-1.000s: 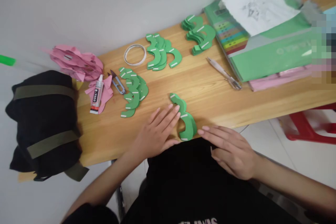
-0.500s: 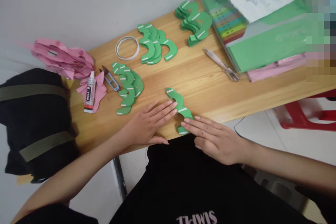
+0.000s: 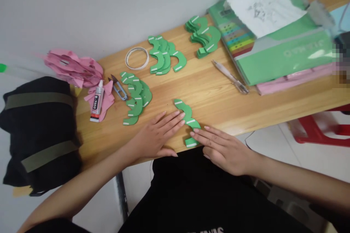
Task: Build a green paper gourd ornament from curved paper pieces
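Observation:
A wavy green foam-like piece (image 3: 186, 111) with short white strips across it lies near the table's front edge. My left hand (image 3: 161, 133) lies flat, its fingertips touching the piece's left side. From the right, my right hand (image 3: 221, 149) rests fingertips on its lower part, index and middle fingers stretched out and the others partly curled. Similar green pieces overlap in a left group (image 3: 136, 94) and a middle group (image 3: 164, 56). Another stack (image 3: 206, 38) sits farther back to the right.
On the wooden table (image 3: 232, 113) are a tape roll (image 3: 147, 62), thread snips (image 3: 120, 89), a glue tube (image 3: 96, 103), pink material (image 3: 73, 67), a pen (image 3: 229, 76) and a green folder (image 3: 284, 58) under white paper (image 3: 269, 7). A black bag (image 3: 41, 123) is at left, a red stool (image 3: 314, 129) at right.
The view has shifted slightly, so the table appears a little lower. My hands keep nearly the same position on the green piece.

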The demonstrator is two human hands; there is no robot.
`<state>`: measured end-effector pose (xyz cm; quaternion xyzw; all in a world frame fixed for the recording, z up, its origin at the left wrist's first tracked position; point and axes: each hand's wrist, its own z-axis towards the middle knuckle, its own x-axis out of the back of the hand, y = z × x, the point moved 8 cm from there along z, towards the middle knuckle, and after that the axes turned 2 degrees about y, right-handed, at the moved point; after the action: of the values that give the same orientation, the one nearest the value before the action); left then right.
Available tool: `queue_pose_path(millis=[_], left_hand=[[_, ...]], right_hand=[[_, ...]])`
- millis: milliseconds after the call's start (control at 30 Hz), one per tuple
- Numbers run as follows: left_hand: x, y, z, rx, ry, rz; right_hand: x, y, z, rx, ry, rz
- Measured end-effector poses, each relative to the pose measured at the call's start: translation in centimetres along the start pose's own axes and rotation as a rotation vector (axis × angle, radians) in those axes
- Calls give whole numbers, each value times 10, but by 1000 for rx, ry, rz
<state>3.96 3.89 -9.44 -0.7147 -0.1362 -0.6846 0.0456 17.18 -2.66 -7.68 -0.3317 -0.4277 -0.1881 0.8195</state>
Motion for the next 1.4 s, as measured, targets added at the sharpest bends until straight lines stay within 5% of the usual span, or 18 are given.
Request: queue_pose_path(millis=[433,767,1067,1400], left_hand=[[8,2,2,29,75,17],[9,-1,19,-93,150,-28],[14,-2,27,-22,186,-51],[10,-10,31,102,117,-180]], right_hand=[[-6,11,-9,-18,-13,58],[-5,9,-8,19,3,69],[2,19,-6,-46,13,200],[-5,-6,3,32,-116,-46]])
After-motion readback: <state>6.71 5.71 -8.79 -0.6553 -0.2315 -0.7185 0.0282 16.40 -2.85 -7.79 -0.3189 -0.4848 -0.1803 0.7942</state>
